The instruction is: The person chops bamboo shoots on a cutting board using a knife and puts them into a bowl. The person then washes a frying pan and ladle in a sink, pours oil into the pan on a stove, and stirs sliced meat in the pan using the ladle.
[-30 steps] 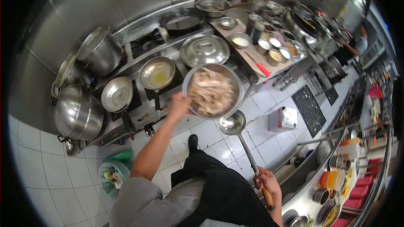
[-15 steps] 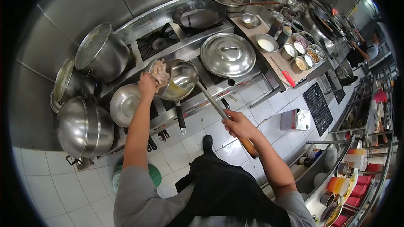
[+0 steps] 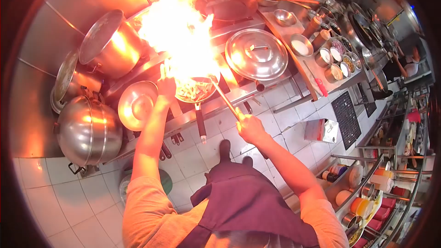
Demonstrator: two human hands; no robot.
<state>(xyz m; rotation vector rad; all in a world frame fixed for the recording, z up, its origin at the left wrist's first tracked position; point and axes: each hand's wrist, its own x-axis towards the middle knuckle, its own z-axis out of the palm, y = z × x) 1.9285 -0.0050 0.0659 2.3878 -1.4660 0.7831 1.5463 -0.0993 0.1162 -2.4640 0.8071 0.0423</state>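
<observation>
A large bright flame (image 3: 179, 27) rises over the frying pan (image 3: 200, 126), whose dark handle points towards me. Pale strips of food (image 3: 193, 91) lie in the pan. My right hand (image 3: 252, 129) is closed around the long handle of a ladle (image 3: 225, 98); the ladle's head is lost in the glare at the pan. At the pan's left side is my left hand (image 3: 166, 87), close to the fire. Glare washes out its fingers and hides the small bowl seen there earlier. A wide metal bowl (image 3: 138, 105) sits just left of that hand.
Big pots (image 3: 110, 48) and a rounded steel vessel (image 3: 87, 131) stand at left. A lidded pan (image 3: 256, 55) is right of the fire. Beyond it, a side counter (image 3: 312, 76) carries seasoning tubs and a red lighter (image 3: 321, 87). Another person (image 3: 404, 64) works far right.
Flames have flared up over the pan. The strips, earlier tipping from the small bowl in my left hand, now lie in the pan. My right hand has shifted slightly left and up.
</observation>
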